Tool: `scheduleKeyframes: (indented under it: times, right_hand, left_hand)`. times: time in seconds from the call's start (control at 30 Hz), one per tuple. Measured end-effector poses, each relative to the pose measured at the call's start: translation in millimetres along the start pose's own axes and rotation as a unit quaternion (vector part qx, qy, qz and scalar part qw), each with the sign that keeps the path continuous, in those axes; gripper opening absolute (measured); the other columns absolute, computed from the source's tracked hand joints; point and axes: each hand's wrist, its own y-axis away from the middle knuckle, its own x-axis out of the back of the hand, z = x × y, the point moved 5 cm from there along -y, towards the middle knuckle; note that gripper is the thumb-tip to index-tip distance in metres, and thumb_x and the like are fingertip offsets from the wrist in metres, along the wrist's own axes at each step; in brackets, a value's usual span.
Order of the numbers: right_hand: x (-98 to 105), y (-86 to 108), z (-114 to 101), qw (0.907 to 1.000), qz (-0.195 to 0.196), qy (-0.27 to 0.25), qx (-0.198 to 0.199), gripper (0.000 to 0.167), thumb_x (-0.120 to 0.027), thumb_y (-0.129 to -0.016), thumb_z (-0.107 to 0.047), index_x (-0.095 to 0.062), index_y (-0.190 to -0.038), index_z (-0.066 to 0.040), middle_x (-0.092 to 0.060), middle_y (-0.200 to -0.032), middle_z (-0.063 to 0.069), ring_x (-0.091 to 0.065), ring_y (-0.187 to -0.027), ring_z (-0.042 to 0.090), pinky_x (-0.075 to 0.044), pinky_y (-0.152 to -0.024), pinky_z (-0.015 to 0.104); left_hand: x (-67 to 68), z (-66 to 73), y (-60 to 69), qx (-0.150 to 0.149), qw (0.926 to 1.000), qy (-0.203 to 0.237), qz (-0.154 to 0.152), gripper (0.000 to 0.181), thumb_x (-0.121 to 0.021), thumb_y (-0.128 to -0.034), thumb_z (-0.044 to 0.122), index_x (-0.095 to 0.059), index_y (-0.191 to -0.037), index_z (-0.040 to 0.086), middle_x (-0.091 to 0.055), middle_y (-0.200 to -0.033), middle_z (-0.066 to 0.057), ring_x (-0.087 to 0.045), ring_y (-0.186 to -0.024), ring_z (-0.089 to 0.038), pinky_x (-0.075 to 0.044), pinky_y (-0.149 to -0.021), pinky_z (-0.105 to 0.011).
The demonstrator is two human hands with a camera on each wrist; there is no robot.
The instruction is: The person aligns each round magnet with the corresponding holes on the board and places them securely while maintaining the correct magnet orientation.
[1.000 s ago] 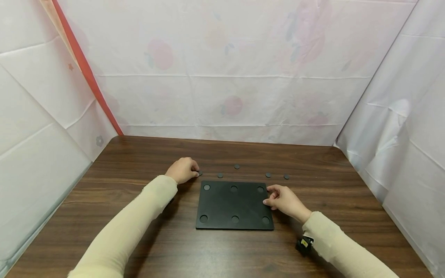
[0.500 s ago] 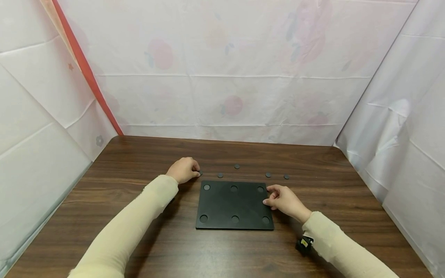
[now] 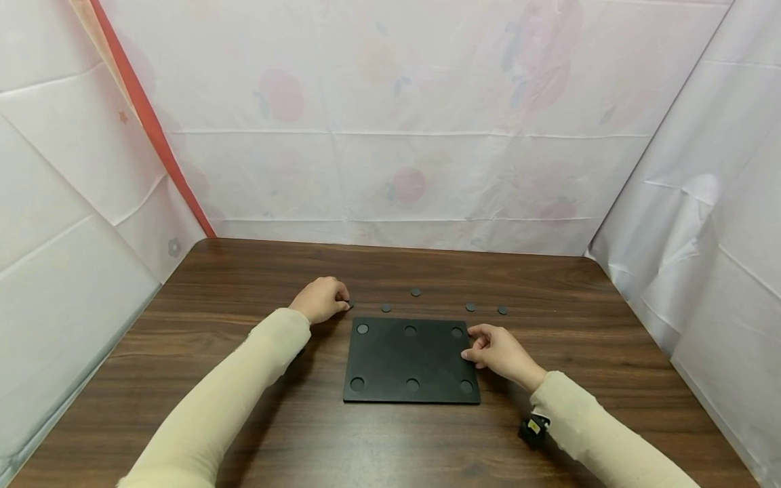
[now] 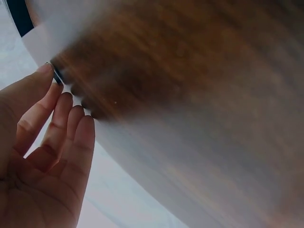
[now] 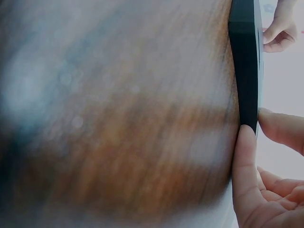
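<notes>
A black rectangular board (image 3: 411,358) lies flat on the wooden table, with round recesses in two rows. Its far-left recess holds a lighter grey disc (image 3: 363,329). Beyond the board's far-left corner, my left hand (image 3: 318,300) pinches a small dark disc (image 4: 57,78) between thumb and index finger, at the table surface; the fingers partly cover it. My right hand (image 3: 502,355) holds the board's right edge, thumb on the top face and a finger against the side, as the right wrist view shows. The other right fingers are curled.
Several loose dark discs lie behind the board, among them a left one (image 3: 386,308), a farther one (image 3: 415,293) and a right one (image 3: 502,310). White printed cloth (image 3: 390,135) hangs behind the table (image 3: 256,271) and at both sides.
</notes>
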Motion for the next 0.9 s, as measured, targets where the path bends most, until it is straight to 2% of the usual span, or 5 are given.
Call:
scheduleKeyframes:
  times: [0.27,0.9]
  right_hand:
    - [0,0.5,0,1.0,-0.006,-0.003,0.002,0.054,-0.07,-0.09,-0.012,-0.048,-0.136,0.007,-0.061,-0.079,0.008,-0.064,-0.069,0.018,-0.057,-0.067,0.032]
    - [0,2.2,-3,0.9999,-0.004,-0.014,0.003,0.054,-0.07,-0.09,-0.011,-0.049,-0.135,0.008,-0.06,-0.079,0.009,-0.063,-0.069,0.018,-0.057,-0.067,0.033]
  left_hand:
    - [1.8,0.4,3.9,0.003,0.9998,0.017,-0.011,0.016,-0.069,-0.0921,0.018,-0.072,-0.106,0.009,-0.07,-0.101,-0.006,-0.065,-0.092,-0.02,-0.053,-0.085,-0.041]
    - [6.9,6.6,11.8,-0.018,0.9994,0.028,0.002,0.019,-0.068,-0.093,0.018,-0.071,-0.108,0.007,-0.07,-0.102,-0.006,-0.065,-0.092,-0.02,-0.054,-0.084,-0.04]
